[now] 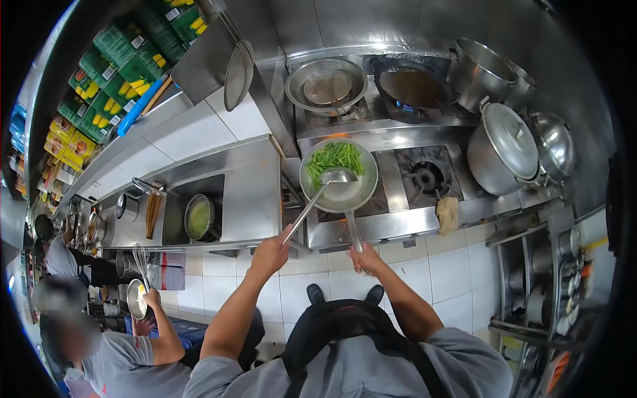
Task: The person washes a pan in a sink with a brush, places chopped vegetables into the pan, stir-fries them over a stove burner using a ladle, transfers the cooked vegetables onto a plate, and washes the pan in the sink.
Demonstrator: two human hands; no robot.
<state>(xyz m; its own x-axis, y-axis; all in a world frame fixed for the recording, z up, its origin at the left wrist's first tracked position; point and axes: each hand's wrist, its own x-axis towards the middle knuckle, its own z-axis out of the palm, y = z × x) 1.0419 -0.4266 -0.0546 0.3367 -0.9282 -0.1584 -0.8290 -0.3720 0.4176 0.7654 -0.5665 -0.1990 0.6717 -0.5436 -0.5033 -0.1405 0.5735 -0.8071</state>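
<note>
A ladle (338, 175) is in my left hand (270, 256), its long metal handle slanting up to the right and its bowl inside the frying pan. My right hand (366, 259) is closed around the handle of the frying pan (369, 169), which rests over the front left burner. Cut green vegetables (335, 156), thin and long, lie in the far part of the pan. The ladle's bowl is at the near edge of the greens, and what it holds cannot be made out.
Right of the pan is a bare burner (425, 176), with a tan cloth (447, 215) on the stove's front edge. Behind stand a steel basin (296, 86) and a dark wok (411, 89). A lidded pot (488, 162) is at right. On my left, a co-worker (133, 358) holds a whisk and bowl.
</note>
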